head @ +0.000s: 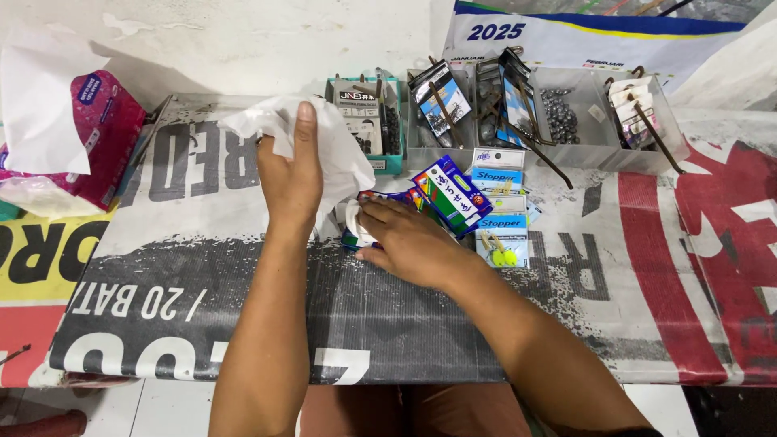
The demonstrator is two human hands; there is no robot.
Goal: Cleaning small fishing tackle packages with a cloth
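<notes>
- Head view: the left hand [289,174] grips a crumpled white tissue [336,146] raised above the printed banner tabletop [202,267].
- The right hand [409,243] presses flat, fingers pointing left, on small blue packets [388,212]; a blue-green carton [452,194] lies diagonally just beside it.

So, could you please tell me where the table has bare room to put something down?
Free: the banner-covered table left of the left hand, up to the pink tissue pack, and the red stretch right of the packets. Crowded: around the right hand and the back trays.
</notes>
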